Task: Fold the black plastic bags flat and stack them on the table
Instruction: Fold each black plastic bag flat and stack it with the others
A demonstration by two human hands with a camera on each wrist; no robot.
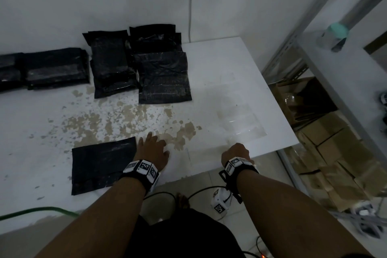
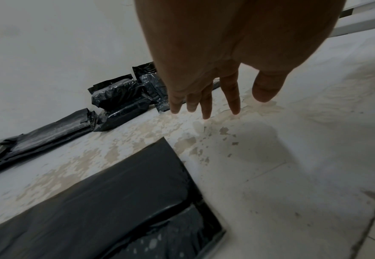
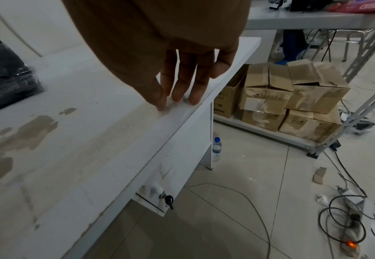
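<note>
A folded black plastic bag [image 1: 100, 167] [image 2: 106, 208] lies flat near the table's front edge. My left hand [image 1: 154, 148] [image 2: 206, 98] hovers just right of it, fingers straight and spread, holding nothing. Stacks of folded black bags [image 1: 138, 63] [image 2: 124, 98] lie at the back against the wall, with more [image 1: 41, 69] to the left. My right hand [image 1: 235, 152] [image 3: 179, 84] rests its fingertips [image 3: 177, 98] on the white table [image 1: 240, 90] near the front right edge, holding nothing.
The table top has worn brown patches [image 1: 125, 119]. A metal shelf rack [image 1: 314, 33] with cardboard boxes [image 3: 292, 96] stands to the right. On the floor are a water bottle [image 3: 216, 149], cables and a power strip [image 3: 350, 233]. A green hose [image 1: 37, 211] runs at the lower left.
</note>
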